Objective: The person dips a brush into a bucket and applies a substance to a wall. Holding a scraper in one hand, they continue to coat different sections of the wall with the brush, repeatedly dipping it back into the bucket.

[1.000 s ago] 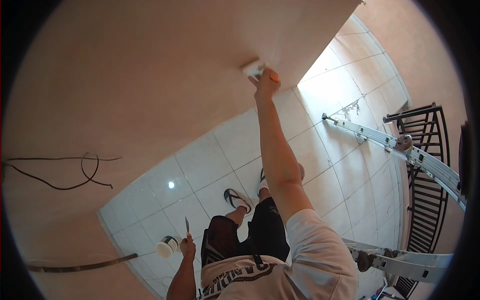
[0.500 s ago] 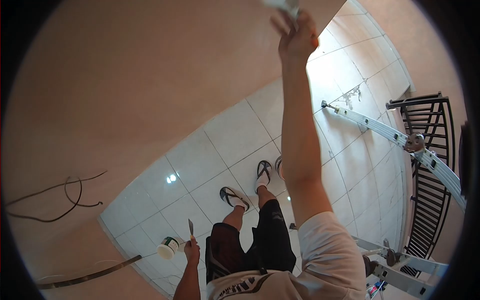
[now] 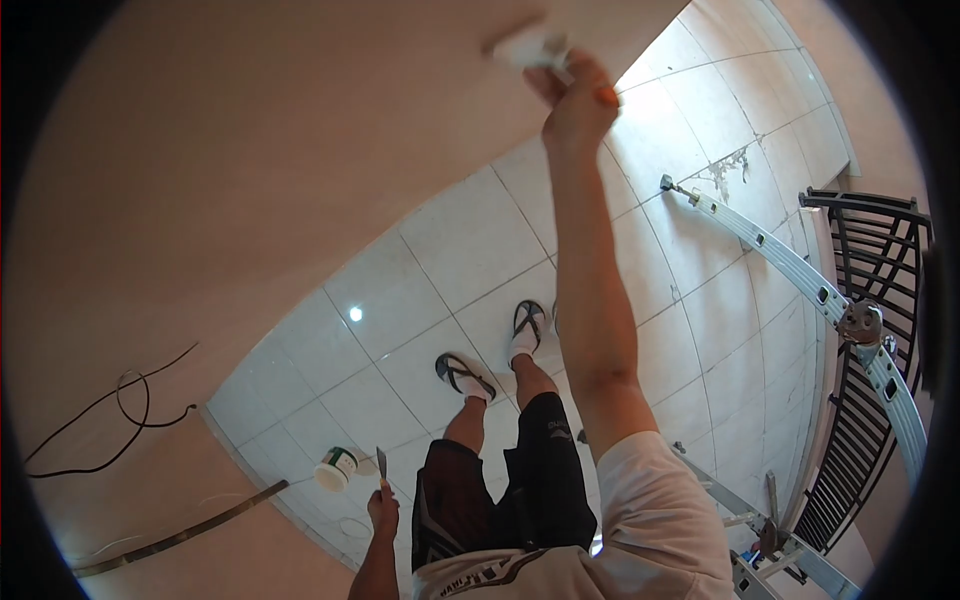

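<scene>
My right hand [image 3: 582,105] is raised at full reach against the brownish-pink wall [image 3: 300,130]. Its fingers are closed on a white, wide-edged scraper [image 3: 530,48], smeared by motion, whose edge lies at the wall surface. Low on the left, my left hand [image 3: 383,508] grips the handle of a putty knife [image 3: 381,465], its metal blade pointing up and away from me. Just left of that blade, a white tub [image 3: 337,468] with a green label appears over the floor.
An aluminium ladder [image 3: 770,245] stands on the right, its legs on white floor tiles [image 3: 470,235]. Behind it runs a black metal railing [image 3: 850,440]. Dark cables [image 3: 140,420] hang from the wall at left, with a dark strip [image 3: 190,530] below them.
My right hand has moved left and down along the wall, bringing the scraper further into view. My left hand keeps hold of the putty knife, nearly still. The view has shifted slightly.
</scene>
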Tool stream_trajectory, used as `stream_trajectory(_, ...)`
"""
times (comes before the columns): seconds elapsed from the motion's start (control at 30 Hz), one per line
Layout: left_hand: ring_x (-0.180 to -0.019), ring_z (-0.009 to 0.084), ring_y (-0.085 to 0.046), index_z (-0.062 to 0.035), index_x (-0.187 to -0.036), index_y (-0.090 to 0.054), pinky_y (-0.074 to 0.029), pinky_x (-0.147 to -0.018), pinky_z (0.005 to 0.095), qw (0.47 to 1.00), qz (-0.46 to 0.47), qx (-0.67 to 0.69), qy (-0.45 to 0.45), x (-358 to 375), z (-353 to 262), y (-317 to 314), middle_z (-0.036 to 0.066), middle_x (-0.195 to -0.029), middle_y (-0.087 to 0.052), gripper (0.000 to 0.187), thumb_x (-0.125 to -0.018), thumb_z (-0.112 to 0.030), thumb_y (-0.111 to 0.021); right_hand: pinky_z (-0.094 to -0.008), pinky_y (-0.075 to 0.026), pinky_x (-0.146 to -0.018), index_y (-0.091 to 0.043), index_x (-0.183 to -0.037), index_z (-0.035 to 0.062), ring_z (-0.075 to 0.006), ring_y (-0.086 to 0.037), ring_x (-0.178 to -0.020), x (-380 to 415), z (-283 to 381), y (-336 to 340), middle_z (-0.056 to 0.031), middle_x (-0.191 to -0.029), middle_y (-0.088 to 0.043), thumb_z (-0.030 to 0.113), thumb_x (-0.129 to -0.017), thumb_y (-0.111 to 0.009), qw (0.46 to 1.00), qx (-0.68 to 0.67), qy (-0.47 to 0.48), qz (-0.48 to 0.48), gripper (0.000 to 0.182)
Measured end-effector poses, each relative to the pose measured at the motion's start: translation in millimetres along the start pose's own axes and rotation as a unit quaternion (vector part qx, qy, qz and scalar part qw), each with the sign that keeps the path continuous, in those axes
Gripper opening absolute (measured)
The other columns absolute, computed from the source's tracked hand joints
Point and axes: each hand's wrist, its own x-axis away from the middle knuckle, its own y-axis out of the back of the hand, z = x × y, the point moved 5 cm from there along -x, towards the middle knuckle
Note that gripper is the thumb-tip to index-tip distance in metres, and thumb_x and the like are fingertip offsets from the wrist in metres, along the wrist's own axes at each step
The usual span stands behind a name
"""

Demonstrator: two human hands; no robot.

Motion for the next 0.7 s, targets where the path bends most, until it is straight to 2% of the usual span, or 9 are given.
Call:
stream_trajectory(0.13,-0.053,0.0147,-0.051,0.0013,-0.079,-0.057,-0.041,-0.05,0.0316,0.998,0.04,-0.026,-0.032,-4.1,-27.5,-26.8,0.006,-0.059,-0.054,0.058,-0.095,-0.053,-0.046,-0.0539,-0.059,-0.079,-0.057,-0.106,0.0052,-0.0419,-0.062,-0.104,19.7,104.2,-7.0,-0.0184,-0.111,-0.061,0.023,-0.091,-0.057,0.981,-0.123,0.103,0.11,0.023)
stream_trajectory(0.2,-0.054,0.0142,-0.052,0.0005,-0.079,-0.057,-0.041,-0.051,0.0305,0.994,0.061,-0.089,-0.035,-13.8,-40.9,-46.0,0.006,-0.06,-0.054,0.056,-0.096,-0.051,-0.045,-0.0586,-0.055,-0.084,-0.058,-0.109,0.0064,-0.0432,-0.057,-0.113,34.4,126.4,20.9,-0.0173,-0.119,-0.059,0.021,-0.092,-0.056,0.977,-0.044,0.14,0.154,0.023)
stream_trajectory(0.27,-0.054,0.0154,-0.052,-0.0002,-0.08,-0.057,-0.041,-0.052,0.0313,0.991,0.098,-0.078,-0.04,-14.6,-62.6,-65.2,0.005,-0.059,-0.054,0.052,-0.097,-0.048,-0.046,-0.0534,-0.061,-0.073,-0.051,-0.114,-0.0019,-0.0394,-0.061,-0.104,42.7,105.8,82.2,-0.013,-0.108,-0.057,0.014,-0.093,-0.055,0.991,-0.054,0.112,0.058,0.026)
stream_trajectory(0.3,-0.054,0.0156,-0.052,-0.0004,-0.08,-0.057,-0.042,-0.052,0.0316,0.989,0.114,-0.07,-0.054,-17.8,-75.4,-76.6,0.005,-0.059,-0.054,0.052,-0.097,-0.048,-0.046,-0.0577,-0.059,-0.076,-0.048,-0.117,-0.0026,-0.0422,-0.06,-0.105,49.4,88.0,122.0,-0.0147,-0.113,-0.056,0.013,-0.093,-0.054,0.998,-0.012,0.069,0.008,0.029)
stream_trajectory(0.43,-0.056,0.0175,-0.054,-0.0011,-0.08,-0.057,-0.043,-0.054,0.0337,0.982,0.158,-0.057,-0.088,-15.2,-99.4,-111.4,0.005,-0.06,-0.055,0.05,-0.096,-0.047,-0.048,-0.0423,-0.061,-0.076,-0.054,-0.111,-0.0037,-0.0336,-0.064,-0.1,126.1,-0.4,291.2,-0.0141,-0.108,-0.057,0.013,-0.091,-0.062,0.974,0.112,-0.066,-0.183,0.028)
stream_trajectory(0.5,-0.058,0.0224,-0.058,-0.001,-0.08,-0.058,-0.044,-0.056,0.0361,0.964,0.171,-0.145,-0.145,-5.4,-111.9,-121.8,0.009,-0.061,-0.057,0.048,-0.096,-0.046,-0.049,-0.0442,-0.06,-0.08,-0.054,-0.112,-0.0023,-0.0341,-0.064,-0.096,172.3,-34.1,346.8,-0.0127,-0.109,-0.056,0.014,-0.091,-0.06,0.941,0.134,-0.141,-0.276,0.027)
stream_trajectory(0.53,-0.06,0.0248,-0.06,-0.001,-0.081,-0.058,-0.045,-0.057,0.0373,0.95,0.177,-0.19,-0.172,-1.3,-116.5,-123.8,0.01,-0.062,-0.058,0.047,-0.095,-0.045,-0.05,-0.0428,-0.06,-0.08,-0.054,-0.112,-0.0021,-0.0329,-0.064,-0.095,180.4,-50.3,361.3,-0.0129,-0.108,-0.057,0.014,-0.091,-0.06,0.94,0.13,-0.155,-0.274,0.027)
stream_trajectory(0.57,-0.066,0.0348,-0.063,-0.0007,-0.081,-0.058,-0.046,-0.06,0.0419,0.926,0.159,-0.257,-0.226,-6.3,-113.4,-125.3,0.017,-0.066,-0.061,0.045,-0.094,-0.043,-0.051,-0.0414,-0.06,-0.079,-0.055,-0.112,-0.0019,-0.0317,-0.065,-0.094,186.1,-64.1,367.1,-0.0131,-0.107,-0.058,0.014,-0.091,-0.06,0.939,0.126,-0.167,-0.271,0.027)
stream_trajectory(0.7,-0.068,0.0412,-0.063,-0.0005,-0.083,-0.058,-0.046,-0.06,0.0471,0.926,0.13,-0.252,-0.251,-17.0,-131.8,-126.1,0.02,-0.068,-0.061,0.045,-0.093,-0.044,-0.052,-0.0354,-0.06,-0.078,-0.055,-0.114,-0.001,-0.0278,-0.066,-0.092,139.5,-107.3,324.5,-0.0148,-0.104,-0.061,0.016,-0.091,-0.06,0.967,0.075,-0.157,-0.185,0.029)
